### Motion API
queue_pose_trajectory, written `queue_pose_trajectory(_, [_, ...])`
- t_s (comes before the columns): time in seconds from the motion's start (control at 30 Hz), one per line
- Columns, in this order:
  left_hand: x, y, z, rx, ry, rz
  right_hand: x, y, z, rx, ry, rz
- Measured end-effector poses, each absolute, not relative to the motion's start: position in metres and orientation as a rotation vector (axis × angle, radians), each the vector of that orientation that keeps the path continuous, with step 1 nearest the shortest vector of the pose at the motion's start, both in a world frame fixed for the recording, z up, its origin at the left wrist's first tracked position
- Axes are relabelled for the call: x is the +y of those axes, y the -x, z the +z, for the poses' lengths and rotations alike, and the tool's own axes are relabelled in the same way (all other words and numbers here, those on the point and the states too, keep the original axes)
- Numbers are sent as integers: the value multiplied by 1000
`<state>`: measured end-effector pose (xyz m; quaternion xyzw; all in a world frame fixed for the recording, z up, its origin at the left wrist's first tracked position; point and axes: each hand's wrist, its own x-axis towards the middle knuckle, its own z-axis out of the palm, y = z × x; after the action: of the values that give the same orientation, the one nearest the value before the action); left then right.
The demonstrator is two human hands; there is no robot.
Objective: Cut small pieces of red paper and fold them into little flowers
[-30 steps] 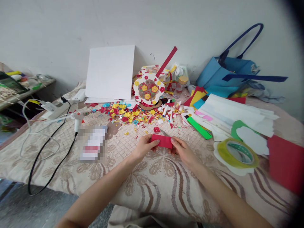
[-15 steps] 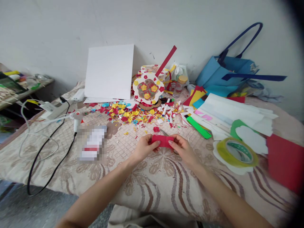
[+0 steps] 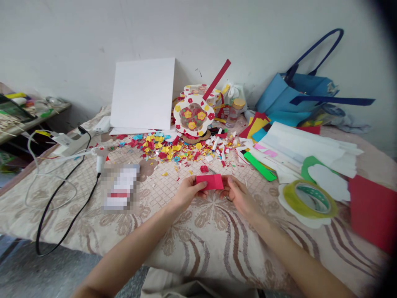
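Note:
A small folded red paper piece (image 3: 209, 181) is held between both hands above the patterned bedspread (image 3: 198, 244). My left hand (image 3: 187, 193) pinches its left end with thumb and fingers. My right hand (image 3: 238, 196) pinches its right end, fingers curled round the edge. Just beyond the hands lie scissors (image 3: 214, 171), partly hidden, and a heap of red, yellow and blue paper scraps (image 3: 173, 150).
A flower-shaped paper craft (image 3: 194, 115) and a white board (image 3: 143, 94) stand at the back. Coloured paper sheets (image 3: 297, 149), a tape roll (image 3: 310, 199) and a red sheet (image 3: 374, 213) lie at right. A blue bag (image 3: 297, 97) leans on the wall. Cables and a power strip (image 3: 66, 142) lie at left.
Both hands have turned the red paper piece slightly and drawn closer together; the piece now sits a little higher and looks shorter.

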<state>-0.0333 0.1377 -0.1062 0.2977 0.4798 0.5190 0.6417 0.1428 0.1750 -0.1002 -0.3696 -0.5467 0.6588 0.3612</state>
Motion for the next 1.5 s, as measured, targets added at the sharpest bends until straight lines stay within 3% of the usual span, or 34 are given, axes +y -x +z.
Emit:
queue_pose_trajectory(0.33, [135, 30, -105, 1025, -607, 1174, 164, -138, -100, -1621, 763, 1573])
queue_pose_trajectory(0.6, [133, 25, -107, 1077, -741, 1113, 163, -138, -103, -1752, 929, 1332])
queue_pose_trajectory(0.93, [132, 27, -102, 1179, -1035, 1113, 169, -136, -106, -1644, 977, 1495])
queue_pose_trajectory(1.13, [134, 31, -108, 1260, -1022, 1041, 167, -136, -105, -1517, 992, 1684])
queue_pose_trajectory(1.5, [134, 31, -105, 1260, -1021, 1012, 169, -139, -106, -1548, 1030, 1749])
